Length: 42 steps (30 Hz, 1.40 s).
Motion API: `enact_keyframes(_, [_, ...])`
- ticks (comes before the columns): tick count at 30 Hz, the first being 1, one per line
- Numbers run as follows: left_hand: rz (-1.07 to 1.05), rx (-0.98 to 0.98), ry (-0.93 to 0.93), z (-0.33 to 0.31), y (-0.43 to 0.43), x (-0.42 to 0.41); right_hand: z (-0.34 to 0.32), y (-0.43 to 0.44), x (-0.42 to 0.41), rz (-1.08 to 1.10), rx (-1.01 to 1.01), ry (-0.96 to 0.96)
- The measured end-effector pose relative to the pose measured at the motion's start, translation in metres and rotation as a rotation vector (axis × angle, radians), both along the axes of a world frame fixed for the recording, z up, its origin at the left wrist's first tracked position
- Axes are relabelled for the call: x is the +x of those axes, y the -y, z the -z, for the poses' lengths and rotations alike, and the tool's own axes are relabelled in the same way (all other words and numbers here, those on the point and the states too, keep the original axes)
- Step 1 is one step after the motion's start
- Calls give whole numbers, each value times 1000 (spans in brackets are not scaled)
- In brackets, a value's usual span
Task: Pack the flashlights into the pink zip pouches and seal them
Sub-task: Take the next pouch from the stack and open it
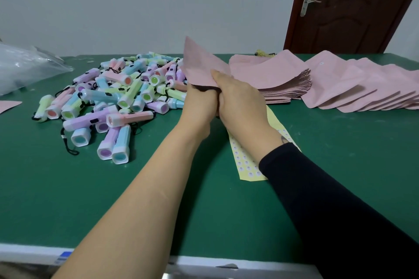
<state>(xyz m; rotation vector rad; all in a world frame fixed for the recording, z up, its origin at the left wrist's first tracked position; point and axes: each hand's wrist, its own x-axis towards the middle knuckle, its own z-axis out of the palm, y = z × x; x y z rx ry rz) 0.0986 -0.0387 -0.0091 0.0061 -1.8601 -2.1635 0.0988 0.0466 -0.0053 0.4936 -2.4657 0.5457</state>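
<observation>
Two hands meet mid-table. Nearest is the green table [68,188], with a bare left forearm and a right one in a dark sleeve [328,199]. Under the right wrist lies a yellow sticker sheet [246,163], flat and partly covered.

Next the left hand [200,103] and right hand [240,99], side by side and touching, both curled round the low edge of one pink pouch [204,65]. The right thumb sits on its near face. This pouch is off the table, tilted, far corner up. A dark gap at its low edge between the hands is likely the mouth; cannot tell if anything is inside.

Judgement: thin, light, floppy film, a bit slick. Best pinched at the mouth lips, one side per hand, to spread it.

Left of the hands, flashlights [118,95] lie in a loose pile on the table, pastel, with black wrist cords tangled among them. Judged light, hard plastic, smooth. Take one by the barrel; cords may drag neighbours.

Right of the hands and just beyond is a stack [272,79] of flat pouches. Further right is a fan [367,86] of more, overlapping. None visibly filled.

Far left is a clear bag [27,65], crumpled, contents unclear, and a stray pink piece [9,105] at the left edge. Far right is a brown door [351,11], shut.
</observation>
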Motion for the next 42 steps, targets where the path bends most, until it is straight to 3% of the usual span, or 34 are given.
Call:
enact_keyframes(6, [113,-60,-2,-2,-8,4,1,-11,-7,63,55,95])
enact_keyframes(9, [120,10,75,0,-9,5,0,-13,-6,46,36,129])
enact_keyframes(24, [90,0,120,3,-10,4,0,-5,-6,68,95,52])
enact_keyframes(29, [32,-27,136,2,-5,0,-6,-27,-13,224,21,65])
enact_keyframes(35, [-22,-208,-40,1,-11,6,-5,-20,-10,189,-25,32])
enact_keyframes(38, [-32,-258,46,1,-4,1,-3,-28,-14,202,-135,92])
enact_keyframes(42, [-15,-119,189,-1,1,0,-2,-31,-14,179,-336,165])
